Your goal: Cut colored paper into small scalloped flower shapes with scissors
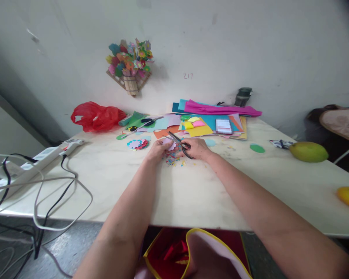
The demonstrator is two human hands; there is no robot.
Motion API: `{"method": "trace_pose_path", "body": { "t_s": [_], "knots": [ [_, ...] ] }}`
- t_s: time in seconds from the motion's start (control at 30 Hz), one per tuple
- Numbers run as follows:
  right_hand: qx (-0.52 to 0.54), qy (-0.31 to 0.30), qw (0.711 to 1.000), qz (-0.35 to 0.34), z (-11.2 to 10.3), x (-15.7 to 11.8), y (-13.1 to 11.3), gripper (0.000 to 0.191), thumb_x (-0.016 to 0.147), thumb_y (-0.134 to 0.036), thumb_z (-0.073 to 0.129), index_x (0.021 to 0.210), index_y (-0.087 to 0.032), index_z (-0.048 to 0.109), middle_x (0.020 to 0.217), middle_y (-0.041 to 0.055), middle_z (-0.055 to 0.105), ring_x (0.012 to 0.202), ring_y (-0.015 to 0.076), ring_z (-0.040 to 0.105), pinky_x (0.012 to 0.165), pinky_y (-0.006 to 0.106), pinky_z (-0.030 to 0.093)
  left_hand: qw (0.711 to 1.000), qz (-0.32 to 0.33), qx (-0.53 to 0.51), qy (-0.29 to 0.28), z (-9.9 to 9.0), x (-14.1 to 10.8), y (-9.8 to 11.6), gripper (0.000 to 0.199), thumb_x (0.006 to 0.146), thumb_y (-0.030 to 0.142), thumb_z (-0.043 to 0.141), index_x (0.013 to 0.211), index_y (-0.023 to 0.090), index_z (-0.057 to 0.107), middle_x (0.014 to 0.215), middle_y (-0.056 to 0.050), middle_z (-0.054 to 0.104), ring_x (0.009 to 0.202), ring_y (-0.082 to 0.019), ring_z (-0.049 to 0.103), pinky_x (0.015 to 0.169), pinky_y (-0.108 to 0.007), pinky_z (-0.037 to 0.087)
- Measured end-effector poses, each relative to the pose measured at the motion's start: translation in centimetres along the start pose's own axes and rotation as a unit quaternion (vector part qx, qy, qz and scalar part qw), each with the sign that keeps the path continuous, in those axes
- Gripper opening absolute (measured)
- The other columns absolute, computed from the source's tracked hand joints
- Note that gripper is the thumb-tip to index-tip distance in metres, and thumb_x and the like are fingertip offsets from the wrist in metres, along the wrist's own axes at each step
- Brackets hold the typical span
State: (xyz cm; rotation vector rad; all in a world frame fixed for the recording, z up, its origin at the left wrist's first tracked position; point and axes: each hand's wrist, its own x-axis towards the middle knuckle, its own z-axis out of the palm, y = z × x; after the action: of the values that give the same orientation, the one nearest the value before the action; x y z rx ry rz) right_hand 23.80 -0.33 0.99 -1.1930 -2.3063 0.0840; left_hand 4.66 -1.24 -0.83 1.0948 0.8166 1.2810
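Note:
My left hand pinches a pale lilac paper cutout over the middle of the table. Fingers of my right hand are wrapped round the handles of black-handled scissors. The blades are parted and point left, close to the lilac paper; whether they touch it I cannot tell. Small coloured paper scraps lie scattered beneath both hands. Left of my left hand sits a pile of scalloped paper cutouts in blue, red and lilac.
Coloured sheets, a phone and a second pair of scissors lie behind my hands. A red plastic bag is back left, power strips with cables left. Green fruit lies right; a dark bottle stands at the back.

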Motion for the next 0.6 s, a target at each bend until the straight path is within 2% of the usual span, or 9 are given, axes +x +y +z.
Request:
{"method": "trace_pose_path", "body": {
  "t_s": [0.23,0.43,0.6],
  "knots": [
    [0.009,-0.004,1.0,-0.001,0.29,0.2,0.61,0.036,0.066,-0.047,0.073,0.094,-0.025,0.07,0.079,-0.0004,0.071,0.073,0.0177,0.062,0.06,0.025,0.035,1.0,0.005,0.0,-0.011,-0.18,0.08,0.02,0.032,0.061,0.026,0.08,0.084,0.009,0.064,0.076,-0.008,0.07,0.074,-0.021,0.069,0.075,-0.034,0.056],
    [0.069,0.004,0.997,0.031,0.45,0.28,0.97,0.03,0.069,-0.042,0.071,0.091,-0.022,0.07,0.073,-0.0005,0.07,0.065,0.0145,0.06,0.058,0.023,0.036,1.0,0.004,0.004,-0.018,-0.21,0.09,-0.06,0.031,0.061,0.028,0.081,0.081,0.009,0.065,0.074,-0.009,0.07,0.071,-0.02,0.069,0.072,-0.031,0.056],
    [0.101,-0.006,0.994,0.03,0.26,0.17,0.82,0.028,0.069,-0.04,0.071,0.089,-0.021,0.07,0.071,-0.0008,0.069,0.062,0.0129,0.057,0.057,0.023,0.036,0.999,0.003,0.007,-0.036,-0.31,0.21,-0.28,0.034,0.061,0.031,0.081,0.083,0.009,0.066,0.075,-0.009,0.07,0.07,-0.019,0.068,0.07,-0.03,0.056]
  ]
}}
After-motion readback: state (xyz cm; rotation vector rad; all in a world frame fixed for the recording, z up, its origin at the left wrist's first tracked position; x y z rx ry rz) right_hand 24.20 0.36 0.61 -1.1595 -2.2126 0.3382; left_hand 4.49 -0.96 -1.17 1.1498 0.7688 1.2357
